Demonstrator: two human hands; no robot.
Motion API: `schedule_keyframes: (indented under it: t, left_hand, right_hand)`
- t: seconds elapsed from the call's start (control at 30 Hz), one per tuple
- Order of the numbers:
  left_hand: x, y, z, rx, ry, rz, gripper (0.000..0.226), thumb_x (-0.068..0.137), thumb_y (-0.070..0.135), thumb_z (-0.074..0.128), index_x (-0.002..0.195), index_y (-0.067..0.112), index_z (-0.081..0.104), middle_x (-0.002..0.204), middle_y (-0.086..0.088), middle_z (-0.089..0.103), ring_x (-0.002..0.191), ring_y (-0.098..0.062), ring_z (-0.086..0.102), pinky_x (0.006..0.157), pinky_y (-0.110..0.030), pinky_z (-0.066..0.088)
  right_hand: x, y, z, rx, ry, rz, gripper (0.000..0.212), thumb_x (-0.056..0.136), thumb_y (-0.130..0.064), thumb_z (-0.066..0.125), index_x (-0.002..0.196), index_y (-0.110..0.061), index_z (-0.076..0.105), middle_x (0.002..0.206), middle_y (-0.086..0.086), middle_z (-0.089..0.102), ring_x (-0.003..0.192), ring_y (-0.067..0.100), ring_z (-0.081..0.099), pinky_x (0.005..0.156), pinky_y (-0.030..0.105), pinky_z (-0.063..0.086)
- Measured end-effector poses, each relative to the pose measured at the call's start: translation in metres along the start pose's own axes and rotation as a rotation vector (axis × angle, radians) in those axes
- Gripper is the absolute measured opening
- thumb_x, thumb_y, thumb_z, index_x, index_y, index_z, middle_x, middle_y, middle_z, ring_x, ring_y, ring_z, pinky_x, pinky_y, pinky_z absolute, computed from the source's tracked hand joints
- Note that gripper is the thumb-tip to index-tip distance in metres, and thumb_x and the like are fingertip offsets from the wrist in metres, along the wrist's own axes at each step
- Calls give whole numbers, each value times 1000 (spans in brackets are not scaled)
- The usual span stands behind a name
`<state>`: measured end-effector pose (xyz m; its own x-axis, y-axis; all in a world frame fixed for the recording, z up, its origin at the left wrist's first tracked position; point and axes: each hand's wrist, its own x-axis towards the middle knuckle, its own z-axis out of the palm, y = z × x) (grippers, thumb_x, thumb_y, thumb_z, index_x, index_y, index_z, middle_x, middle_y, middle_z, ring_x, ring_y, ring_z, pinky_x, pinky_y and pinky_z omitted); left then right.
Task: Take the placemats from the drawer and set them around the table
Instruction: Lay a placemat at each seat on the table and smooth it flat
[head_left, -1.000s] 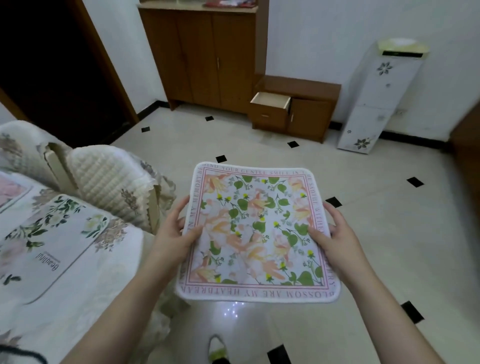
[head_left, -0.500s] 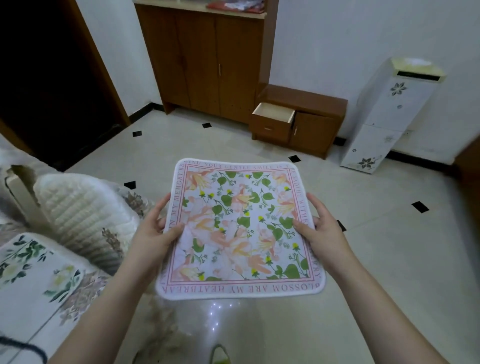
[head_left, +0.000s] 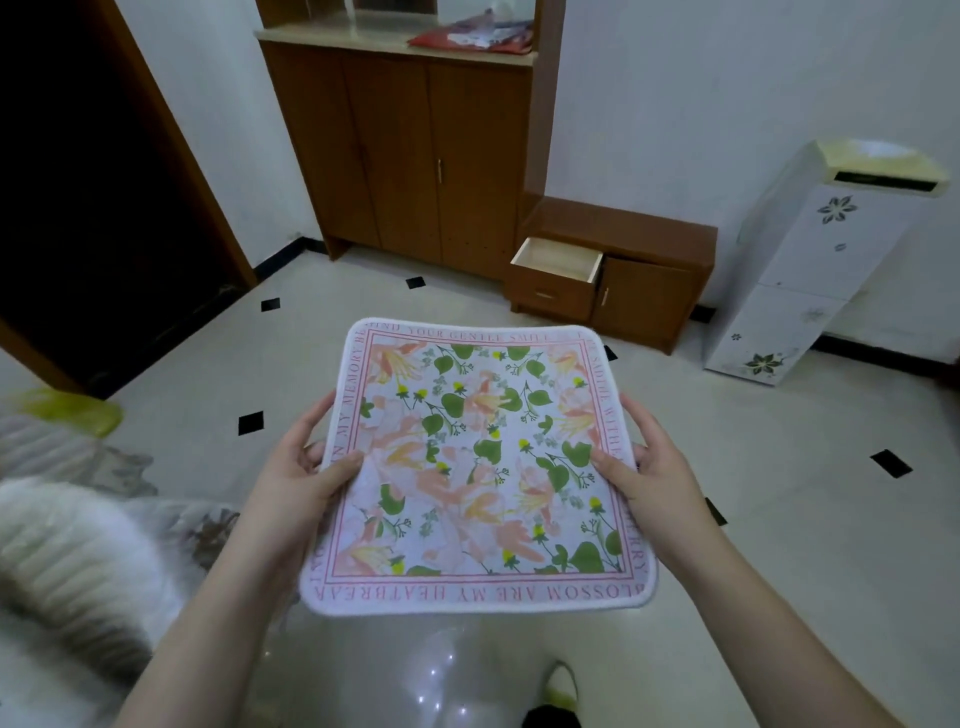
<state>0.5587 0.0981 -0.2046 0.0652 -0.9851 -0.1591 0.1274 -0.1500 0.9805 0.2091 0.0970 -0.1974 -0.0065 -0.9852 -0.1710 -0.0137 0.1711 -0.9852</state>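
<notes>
I hold a square floral placemat (head_left: 478, 467) flat in front of me, white-edged with pink lettering round its border. My left hand (head_left: 298, 473) grips its left edge, thumb on top. My right hand (head_left: 652, 467) grips its right edge the same way. Beyond it, the light wooden drawer (head_left: 558, 260) of a low brown cabinet (head_left: 649, 270) stands pulled out; its inside is not visible from here. The table has slipped out of view on the left.
A tall brown cupboard (head_left: 405, 156) stands against the back wall. A white flowered floor unit (head_left: 810, 270) stands at the right. A quilted chair back (head_left: 62, 561) is at the lower left. A dark doorway (head_left: 88, 182) opens at the left. My shoe (head_left: 561, 686) is on the tiled floor.
My view has swung right and away from the table; the covered table and its laid placemat have left the frame. The placemat stays held in both hands.
</notes>
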Motion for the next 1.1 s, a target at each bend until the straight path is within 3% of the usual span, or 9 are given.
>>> schedule_keyframes:
  t: [0.27,0.47,0.67,0.97,1.03,1.1]
  left_hand:
    - [92,6,43,-49,77,-9,70,84,4,71,135,48,51,114,-15,73,90,-40,74,65,-53,60]
    - [131,8,31,-58,191,-15,70,86,7,70,138,49,48,117,-14,72,92,-41,73,68,-56,59]
    - [168,13,-18,-32,340,5,67,93,0,61,136,49,49,117,-12,73,92,-40,73,68,-54,60]
    - [231,28,-125,57,494,44,69,85,16,64,135,59,43,113,-1,75,91,-32,75,73,-54,60]
    - [243,36,-151,41,516,51,69,86,16,65,134,60,44,112,-1,75,91,-31,75,72,-53,61]
    - [254,43,-174,38,530,52,68,91,12,63,134,61,43,111,-1,75,90,-31,75,71,-52,62]
  right_hand:
    - [127,-29,-39,8,-119,7,65,94,-14,65,140,-50,38,106,5,76,89,32,75,75,54,60]
    - [204,-36,-17,-26,-207,7,68,94,-11,64,145,-45,35,105,4,76,86,31,75,72,54,61]
    - [274,-45,48,-76,-295,6,68,93,-11,66,144,-44,36,104,4,76,85,31,75,76,54,60]
    - [372,-76,187,-158,-474,14,65,94,-12,64,128,-60,36,100,0,77,81,30,76,59,42,62]
    - [389,-84,220,-169,-517,9,64,94,-14,64,118,-68,39,99,0,77,81,31,76,57,39,62]
    - [408,-90,251,-184,-545,-7,63,94,-17,65,120,-68,40,99,0,77,80,31,76,57,40,62]
